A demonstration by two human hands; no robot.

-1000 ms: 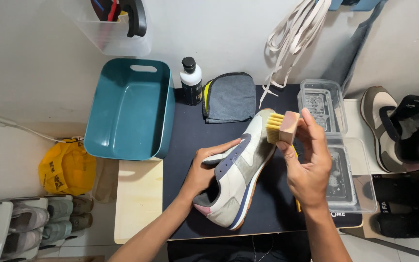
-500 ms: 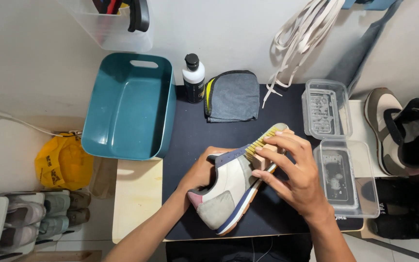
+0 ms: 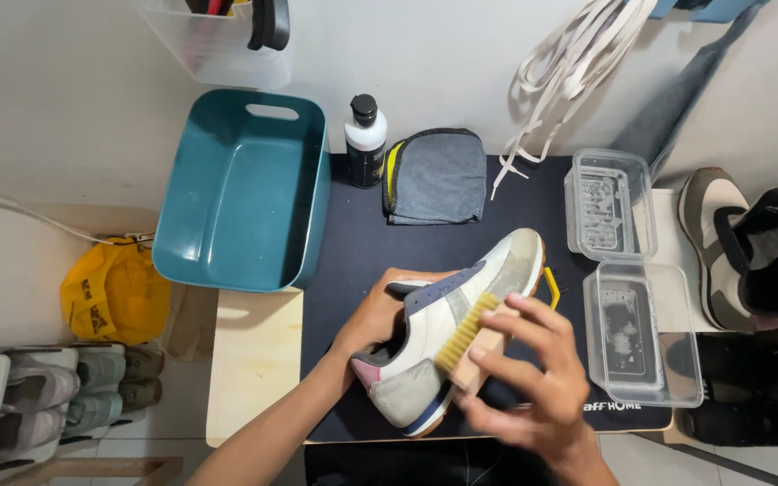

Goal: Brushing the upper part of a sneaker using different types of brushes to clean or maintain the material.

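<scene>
Shoe scrubbed with brush on mat.
Light, soft upper; left hand gripped collar at 9 o'clock, right hand clutched brush.

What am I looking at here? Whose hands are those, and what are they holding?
The camera sits on a person's head and looks down, so these are that person's own hands. The left hand holds a sneaker on a dark mat. The right hand presses a wooden brush with yellowish bristles against the shoe's side. Nearby lie a teal basin, a white bottle, a folded grey cloth and a clear open box with water inside.
</scene>
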